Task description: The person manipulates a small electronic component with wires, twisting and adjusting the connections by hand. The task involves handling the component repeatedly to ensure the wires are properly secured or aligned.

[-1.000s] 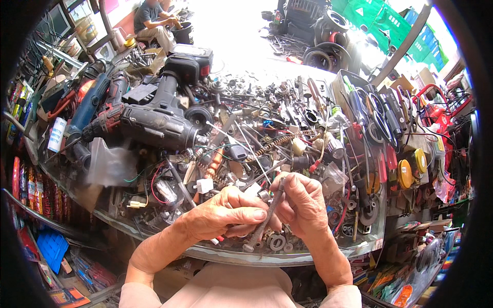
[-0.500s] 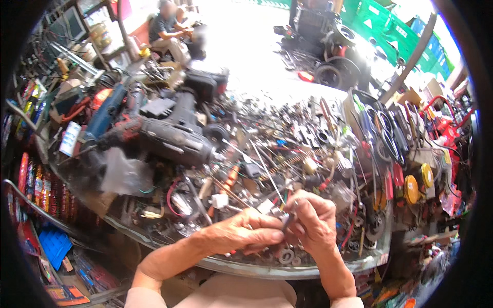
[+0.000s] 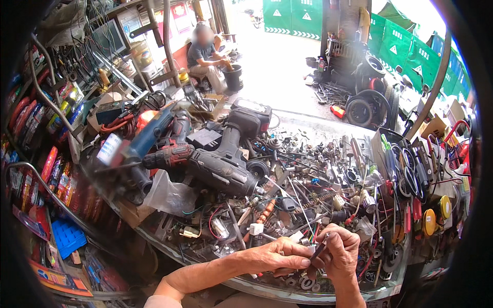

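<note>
We can make out only part of the dark bolt (image 3: pixel 319 248): our left hand (image 3: pixel 281 255) hides its lower end, and its threads are too small to tell. Its long axis slants, the upper end pointing up and right, away from us. The fingers of our right hand (image 3: pixel 340 250) pinch it higher, our left fingers lower, over the cluttered table (image 3: pixel 385 292) near some washers (image 3: pixel 307 283). The lower edge cuts off our right forearm.

A cluttered workshop — black power tool (image 3: pixel 220 172), loose metal parts (image 3: pixel 308 283), wheels (image 3: pixel 361 111) beyond.
</note>
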{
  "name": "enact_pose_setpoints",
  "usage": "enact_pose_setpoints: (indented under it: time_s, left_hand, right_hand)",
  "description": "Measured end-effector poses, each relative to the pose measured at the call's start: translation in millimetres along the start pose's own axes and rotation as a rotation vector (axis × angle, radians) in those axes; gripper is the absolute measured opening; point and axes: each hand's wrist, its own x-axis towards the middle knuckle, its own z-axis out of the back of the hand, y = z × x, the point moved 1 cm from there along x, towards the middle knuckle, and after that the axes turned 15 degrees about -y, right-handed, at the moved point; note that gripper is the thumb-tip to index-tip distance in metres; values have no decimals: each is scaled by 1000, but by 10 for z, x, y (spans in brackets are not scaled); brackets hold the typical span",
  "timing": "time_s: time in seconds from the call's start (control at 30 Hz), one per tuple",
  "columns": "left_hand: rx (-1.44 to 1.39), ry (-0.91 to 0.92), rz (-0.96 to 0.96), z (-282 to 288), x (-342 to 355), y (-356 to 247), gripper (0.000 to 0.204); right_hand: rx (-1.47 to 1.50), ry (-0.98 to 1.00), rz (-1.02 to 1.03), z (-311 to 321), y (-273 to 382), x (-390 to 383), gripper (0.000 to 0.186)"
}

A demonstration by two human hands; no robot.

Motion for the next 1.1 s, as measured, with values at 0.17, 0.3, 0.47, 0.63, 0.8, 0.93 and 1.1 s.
enact_pose_setpoints:
  time_s: [0.17, 0.3, 0.47, 0.63, 0.8, 0.93, 1.1]
  left_hand:
    - [231, -57, -65, 19, 25, -30, 22]
    - [217, -119, -93, 13, 17, -50, 20]
    - [156, -73, -45, -1, 28, -26, 21]
    - [249, -23, -106, -12, 19, 30, 25]
    - [372, -104, -183, 2, 7, -41, 21]
    - [243, -115, -138, -11, 16, -10, 22]
    - [208, -85, -40, -26, -6, -87, 26]
  right_hand:
    - [-65, 29, 23, 6, 11, -27, 25]
    - [-65, 35, 26, -12, 26, -37, 26]
    - [-84, 6, 30, 15, 2, -23, 28]
    - [-109, 38, 28, -2, 24, -34, 28]
    - [-162, -7, 96, -18, 17, -34, 29]
    - [-110, -32, 34, 7, -4, -14, 31]
    - [-86, -30, 3, 48, -2, 1, 33]
